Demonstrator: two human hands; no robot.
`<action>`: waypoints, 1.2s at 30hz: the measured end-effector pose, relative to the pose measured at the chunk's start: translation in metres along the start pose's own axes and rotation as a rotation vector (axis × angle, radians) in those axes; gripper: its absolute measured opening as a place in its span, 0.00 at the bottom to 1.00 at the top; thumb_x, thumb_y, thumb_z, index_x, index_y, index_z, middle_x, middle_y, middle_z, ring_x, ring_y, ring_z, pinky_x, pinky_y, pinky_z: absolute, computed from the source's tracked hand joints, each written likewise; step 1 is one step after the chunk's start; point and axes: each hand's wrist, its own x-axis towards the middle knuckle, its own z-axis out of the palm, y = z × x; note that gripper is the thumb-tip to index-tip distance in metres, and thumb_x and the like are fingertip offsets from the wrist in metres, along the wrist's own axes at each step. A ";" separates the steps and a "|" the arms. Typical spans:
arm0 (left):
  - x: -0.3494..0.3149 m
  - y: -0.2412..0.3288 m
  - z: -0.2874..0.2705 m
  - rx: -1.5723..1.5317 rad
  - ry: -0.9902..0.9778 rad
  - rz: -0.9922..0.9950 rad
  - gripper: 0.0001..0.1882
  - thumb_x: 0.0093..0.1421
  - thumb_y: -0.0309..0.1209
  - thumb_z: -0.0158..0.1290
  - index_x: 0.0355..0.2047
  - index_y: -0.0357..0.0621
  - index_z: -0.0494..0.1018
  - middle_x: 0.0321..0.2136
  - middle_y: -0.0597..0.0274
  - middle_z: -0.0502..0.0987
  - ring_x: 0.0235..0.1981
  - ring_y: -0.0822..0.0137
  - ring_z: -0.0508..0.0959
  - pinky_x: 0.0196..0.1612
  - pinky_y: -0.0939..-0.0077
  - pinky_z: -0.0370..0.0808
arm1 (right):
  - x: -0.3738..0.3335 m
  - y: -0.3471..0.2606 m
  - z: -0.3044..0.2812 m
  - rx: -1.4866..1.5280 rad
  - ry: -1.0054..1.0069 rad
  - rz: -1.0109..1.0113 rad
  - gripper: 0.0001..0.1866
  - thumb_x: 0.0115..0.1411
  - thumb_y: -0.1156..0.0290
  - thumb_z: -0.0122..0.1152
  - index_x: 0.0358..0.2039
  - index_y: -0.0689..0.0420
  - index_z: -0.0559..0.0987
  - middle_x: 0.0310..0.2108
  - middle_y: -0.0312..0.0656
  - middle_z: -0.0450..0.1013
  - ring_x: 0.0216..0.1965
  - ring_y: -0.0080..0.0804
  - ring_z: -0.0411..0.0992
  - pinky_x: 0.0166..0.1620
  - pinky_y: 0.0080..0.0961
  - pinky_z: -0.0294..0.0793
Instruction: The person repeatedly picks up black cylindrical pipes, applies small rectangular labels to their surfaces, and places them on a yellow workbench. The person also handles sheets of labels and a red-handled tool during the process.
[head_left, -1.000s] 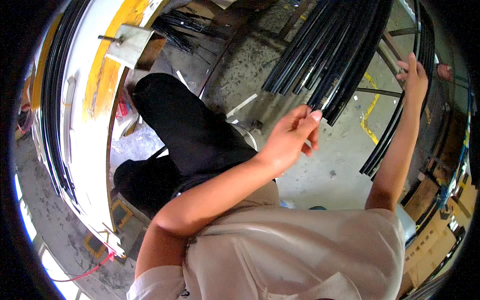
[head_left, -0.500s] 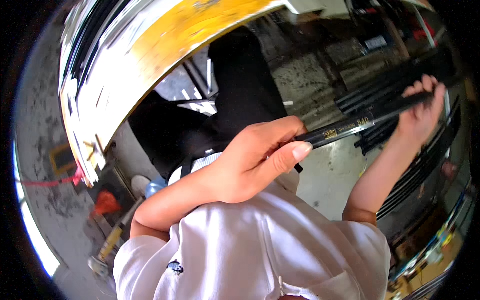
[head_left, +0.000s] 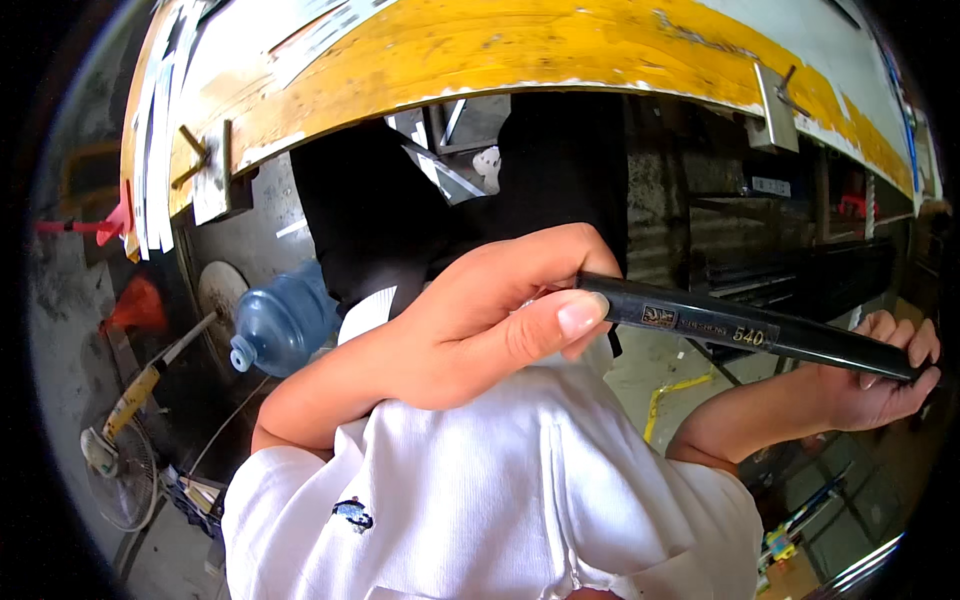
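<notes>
A slim, glossy black fishing rod (head_left: 800, 346) with gold printing slants across in front of my body, its right end a little lower. My left hand (head_left: 500, 315) is closed round the left end, the thumb lying along it and the fingertips partly hidden. Farther along, near the right rim of the view, my right hand (head_left: 885, 370) grips the rod with curled fingers and thumb. Past the right hand, the rod's far end is lost in the dark surroundings.
Ahead stands a yellow-edged workbench (head_left: 480, 50) with metal clamps (head_left: 775, 110) at its front edge. A blue water bottle (head_left: 285, 320) lies at my left, near a fan (head_left: 125, 475). Long black tubes (head_left: 800, 275) are at the right.
The rod's right end has swung down and toward me with my right hand. My left hand keeps its grip. The view has turned, showing more of the workbench.
</notes>
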 end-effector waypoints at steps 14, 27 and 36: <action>-0.063 0.015 -0.043 0.184 0.255 0.164 0.20 0.67 0.45 0.43 0.31 0.38 0.65 0.24 0.61 0.68 0.27 0.71 0.68 0.33 0.76 0.67 | 0.001 0.037 0.091 0.259 -0.289 0.269 0.12 0.70 0.61 0.40 0.39 0.56 0.66 0.24 0.35 0.60 0.09 0.22 0.54 0.13 0.20 0.55; -0.070 0.024 -0.055 0.277 0.442 0.103 0.17 0.69 0.40 0.45 0.32 0.36 0.68 0.25 0.62 0.71 0.26 0.74 0.69 0.32 0.80 0.67 | -0.008 0.111 0.143 0.024 0.035 0.419 0.13 0.69 0.59 0.41 0.44 0.55 0.66 0.20 0.43 0.70 0.10 0.22 0.59 0.10 0.17 0.55; -0.064 0.036 -0.065 0.526 0.458 0.153 0.09 0.65 0.31 0.48 0.35 0.35 0.69 0.21 0.58 0.66 0.20 0.66 0.66 0.25 0.74 0.64 | -0.004 0.125 0.136 -0.073 0.026 0.598 0.17 0.70 0.56 0.45 0.44 0.58 0.69 0.23 0.41 0.73 0.10 0.22 0.58 0.13 0.18 0.52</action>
